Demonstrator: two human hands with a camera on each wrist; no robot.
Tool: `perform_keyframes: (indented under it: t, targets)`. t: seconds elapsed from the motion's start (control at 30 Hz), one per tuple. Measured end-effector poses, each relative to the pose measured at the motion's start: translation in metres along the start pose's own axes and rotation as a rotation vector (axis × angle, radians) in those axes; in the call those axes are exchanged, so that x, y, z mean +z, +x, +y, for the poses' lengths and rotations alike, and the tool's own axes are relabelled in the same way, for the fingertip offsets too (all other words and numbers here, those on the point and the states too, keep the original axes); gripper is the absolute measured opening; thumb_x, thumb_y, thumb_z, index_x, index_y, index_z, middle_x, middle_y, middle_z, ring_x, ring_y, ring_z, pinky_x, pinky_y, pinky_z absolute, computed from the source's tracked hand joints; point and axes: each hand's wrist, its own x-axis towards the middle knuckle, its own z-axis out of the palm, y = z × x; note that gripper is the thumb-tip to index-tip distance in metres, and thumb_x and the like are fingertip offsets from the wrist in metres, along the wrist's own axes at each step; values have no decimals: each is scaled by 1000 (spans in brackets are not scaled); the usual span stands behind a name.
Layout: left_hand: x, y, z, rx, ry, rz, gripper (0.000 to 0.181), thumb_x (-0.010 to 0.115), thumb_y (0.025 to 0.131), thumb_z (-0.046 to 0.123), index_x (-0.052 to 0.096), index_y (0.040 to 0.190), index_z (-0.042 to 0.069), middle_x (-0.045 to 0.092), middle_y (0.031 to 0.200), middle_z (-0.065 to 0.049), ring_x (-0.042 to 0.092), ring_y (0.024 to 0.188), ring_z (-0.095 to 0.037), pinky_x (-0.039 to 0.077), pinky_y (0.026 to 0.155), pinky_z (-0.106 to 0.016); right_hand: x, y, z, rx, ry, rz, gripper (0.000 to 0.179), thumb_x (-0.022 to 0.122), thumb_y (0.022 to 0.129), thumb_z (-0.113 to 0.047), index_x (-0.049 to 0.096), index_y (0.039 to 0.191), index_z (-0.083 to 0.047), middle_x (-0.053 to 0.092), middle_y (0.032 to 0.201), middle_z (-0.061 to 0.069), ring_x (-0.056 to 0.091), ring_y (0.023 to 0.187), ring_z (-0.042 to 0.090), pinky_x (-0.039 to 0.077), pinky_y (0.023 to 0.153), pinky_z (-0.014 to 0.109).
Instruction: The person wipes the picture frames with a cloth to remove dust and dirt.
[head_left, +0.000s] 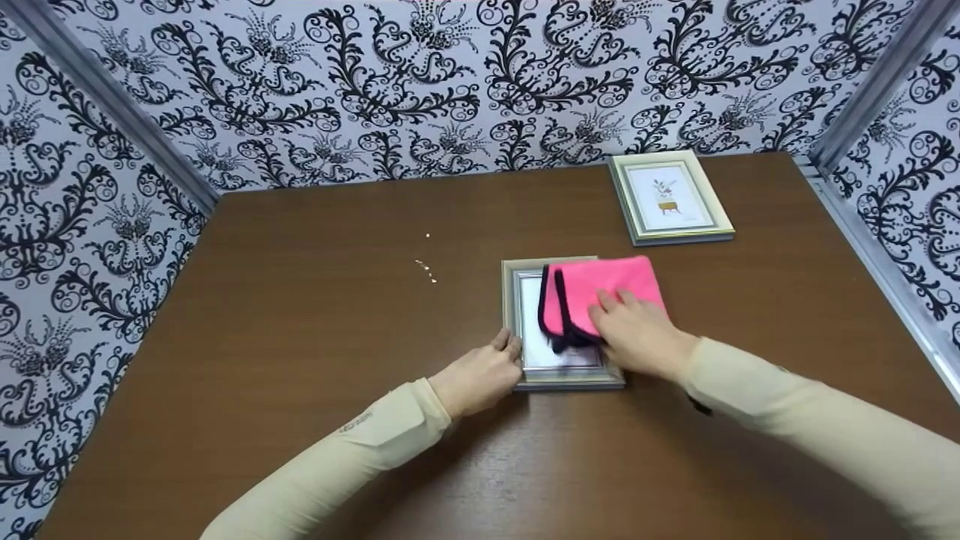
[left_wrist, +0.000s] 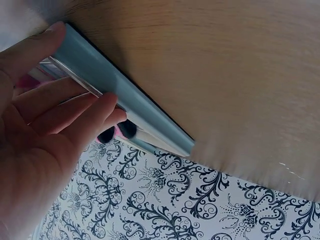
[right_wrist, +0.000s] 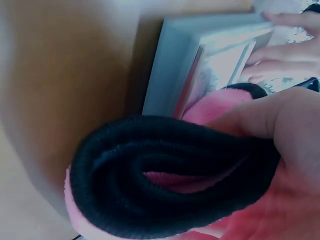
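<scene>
A picture frame (head_left: 512,300) with a pale border and a silvery inner edge lies flat on the brown table. My left hand (head_left: 481,377) grips its left side near the lower corner; in the left wrist view the thumb and fingers (left_wrist: 107,107) pinch the grey-blue edge (left_wrist: 125,92). My right hand (head_left: 637,334) holds a folded pink cloth (head_left: 611,276) with black trim against the glass. The cloth covers the frame's upper right part and hides most of the picture. In the right wrist view the black trim (right_wrist: 165,127) loops below the thumb.
A second pale frame (head_left: 697,187) with a potted-plant picture lies at the table's back right. Several small white bits (head_left: 426,266) are scattered left of the near frame. Patterned black-and-white walls (head_left: 420,90) border the table (head_left: 315,315) at the back and sides.
</scene>
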Motion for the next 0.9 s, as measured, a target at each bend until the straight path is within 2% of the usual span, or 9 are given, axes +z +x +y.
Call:
perform_keyframes:
  t: [0.13, 0.23, 0.37, 0.5, 0.6, 0.67, 0.77, 0.9]
  targets:
    - [1, 3, 0, 37, 27, -5, 11, 76, 76, 13, 73, 85, 7, 62, 99, -15, 62, 102, -32, 53, 82, -27, 2, 29, 6, 112, 33, -84, 50, 72, 80, -14, 54, 118, 13, 53, 116, 34, 50, 104, 52, 50, 76, 60]
    - [0, 4, 0, 42, 15, -33, 11, 77, 74, 15, 73, 82, 8, 62, 101, -16, 62, 101, -31, 50, 90, -30, 3, 45, 7, 166, 55, -131, 47, 70, 82, -14, 55, 116, 15, 54, 107, 31, 53, 98, 48, 51, 75, 57]
    - [-3, 4, -2, 38, 25, -73, 12, 79, 72, 18, 73, 80, 12, 63, 105, -17, 61, 103, -31, 49, 92, -31, 2, 62, 0, 193, 65, -175, 36, 68, 83, -13, 59, 106, 14, 57, 94, 26, 55, 86, 42, 52, 69, 51]
    - [-3, 4, -4, 39, 48, -73, 11, 79, 70, 20, 72, 77, 14, 64, 101, -13, 62, 98, -26, 50, 89, -29, -1, 75, -12, 199, 101, -193, 23, 67, 83, -11, 60, 96, 7, 59, 84, 19, 56, 79, 37, 51, 69, 48]
    - [-2, 3, -5, 17, 2, -47, 11, 78, 69, 15, 69, 75, 14, 62, 94, -10, 61, 87, -22, 54, 75, -26, -2, 81, -22, 157, 168, -179, 20, 67, 81, -6, 60, 96, 5, 59, 82, 16, 58, 79, 34, 51, 73, 47]
    - [-2, 2, -5, 0, -44, -43, 12, 78, 68, 12, 67, 75, 13, 62, 93, -9, 61, 84, -21, 54, 69, -26, -1, 84, -27, 102, 235, -164, 26, 66, 79, -1, 60, 103, 5, 62, 86, 16, 60, 83, 34, 51, 77, 46]
    - [-2, 2, -5, -19, -122, -55, 14, 77, 68, 8, 68, 78, 11, 63, 95, -9, 61, 80, -21, 54, 67, -27, 0, 84, -29, 1, 306, -145, 44, 62, 78, 5, 55, 122, 7, 63, 109, 23, 59, 102, 39, 47, 91, 48]
    - [-2, 1, -6, -24, -150, -83, 16, 78, 69, 7, 69, 82, 10, 64, 96, -8, 61, 83, -20, 54, 72, -29, 3, 82, -21, -131, 322, -162, 61, 60, 78, 11, 46, 137, 7, 49, 137, 25, 45, 126, 42, 32, 107, 49]
